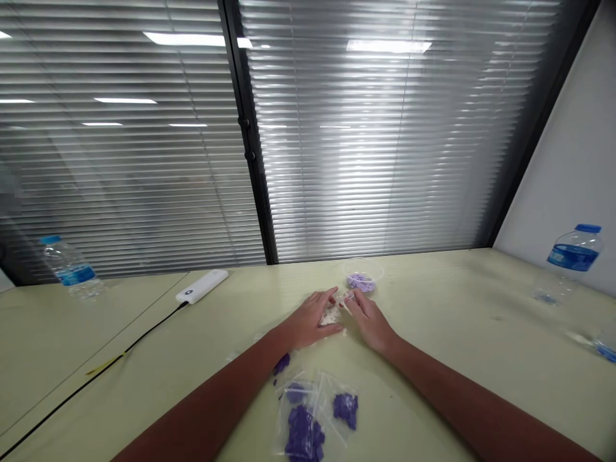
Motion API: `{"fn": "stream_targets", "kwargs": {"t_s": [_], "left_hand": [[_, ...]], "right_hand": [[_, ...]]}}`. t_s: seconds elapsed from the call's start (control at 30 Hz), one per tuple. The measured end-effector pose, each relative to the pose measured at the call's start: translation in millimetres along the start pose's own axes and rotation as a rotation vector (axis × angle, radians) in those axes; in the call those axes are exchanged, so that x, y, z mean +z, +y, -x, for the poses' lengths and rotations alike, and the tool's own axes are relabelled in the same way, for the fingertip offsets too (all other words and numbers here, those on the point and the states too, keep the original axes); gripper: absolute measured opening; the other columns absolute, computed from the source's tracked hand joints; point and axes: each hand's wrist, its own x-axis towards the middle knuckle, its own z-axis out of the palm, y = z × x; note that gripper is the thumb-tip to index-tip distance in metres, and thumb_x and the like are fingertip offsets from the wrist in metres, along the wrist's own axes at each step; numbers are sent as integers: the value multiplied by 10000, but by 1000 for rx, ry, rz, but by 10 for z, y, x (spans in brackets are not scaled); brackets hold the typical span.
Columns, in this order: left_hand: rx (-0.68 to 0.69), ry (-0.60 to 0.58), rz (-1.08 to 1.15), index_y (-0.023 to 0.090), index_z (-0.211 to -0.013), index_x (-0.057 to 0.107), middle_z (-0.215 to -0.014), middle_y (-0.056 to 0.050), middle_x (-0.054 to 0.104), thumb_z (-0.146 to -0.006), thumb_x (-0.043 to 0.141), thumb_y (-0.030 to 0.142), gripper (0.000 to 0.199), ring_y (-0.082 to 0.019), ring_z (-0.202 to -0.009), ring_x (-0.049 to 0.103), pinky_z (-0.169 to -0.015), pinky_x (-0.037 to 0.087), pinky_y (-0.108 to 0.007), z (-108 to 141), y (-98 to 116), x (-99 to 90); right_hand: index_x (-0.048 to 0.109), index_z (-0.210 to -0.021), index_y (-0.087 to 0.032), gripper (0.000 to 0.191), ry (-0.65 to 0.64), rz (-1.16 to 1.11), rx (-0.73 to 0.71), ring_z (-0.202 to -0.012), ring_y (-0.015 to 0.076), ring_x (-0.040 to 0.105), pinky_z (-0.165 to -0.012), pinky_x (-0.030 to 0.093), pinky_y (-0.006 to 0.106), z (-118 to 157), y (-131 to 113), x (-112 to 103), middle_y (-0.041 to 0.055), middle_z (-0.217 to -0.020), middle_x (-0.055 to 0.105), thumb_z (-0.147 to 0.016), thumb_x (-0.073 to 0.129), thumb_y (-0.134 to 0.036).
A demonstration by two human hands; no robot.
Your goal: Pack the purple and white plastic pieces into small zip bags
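Small white pieces [330,315] lie on the pale-yellow worktop [443,321] between the left hand [310,317], fingers wide, and the right hand [371,322], whose grip I cannot tell; light handling should prevent scattering.

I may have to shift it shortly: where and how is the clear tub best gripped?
Take the tub by its right rim, probably, coming from the right: its round edge reaches beyond the lilac bits, while the right hand is close to its near side.
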Motion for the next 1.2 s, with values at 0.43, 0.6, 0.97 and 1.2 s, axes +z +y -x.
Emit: {"fn": "stream_targets", "kwargs": {"t_s": [0.43, 0.6, 0.97, 1.2], "left_hand": [[50, -51, -74, 241, -1573, 341, -1598, -119, 380, -925, 577, 661, 807, -330, -1477, 326, -1226, 250, -486, -8, 60, -36], [38, 20, 139, 245, -1401, 570, -1325, -101, 633, -896, 668, 568, 607, -290, -1258, 545, -1126, 372, -437, -34, 7, 9], [-298, 159, 918, 140, -1233, 638, -1216, -155, 690, -984, 428, 651, 607, -257, -1187, 631, -1071, 444, -409, -161, -305, -53], [-252, 345, 887, 155, -1082, 683, -1241, -122, 664, -994, 468, 579, 483, -246, -1249, 573, -1152, 380, -395, -147, -161, 4]], "right_hand": [[509, -844, -229, 374, 127, -26, 90, -797, 199, 575, -743, 404, 296, -29, 41, -14, -15, -800, 605, -990, 439, -566], [526, -845, -223, 384, 120, -46, 97, -785, 196, 591, -741, 414, 295, -18, 20, -16, -7, -802, 641, -987, 440, -569], [589, -935, -203, 320, -244, -111, -35, -652, 167, 553, -660, 418, 275, 147, -201, -56, -14, -708, 647, -977, 502, -508], [590, -991, -207, 300, -264, -240, -73, -810, 211, 639, -780, 454, 313, 166, -253, -111, 30, -867, 725, -1005, 459, -476]]}}
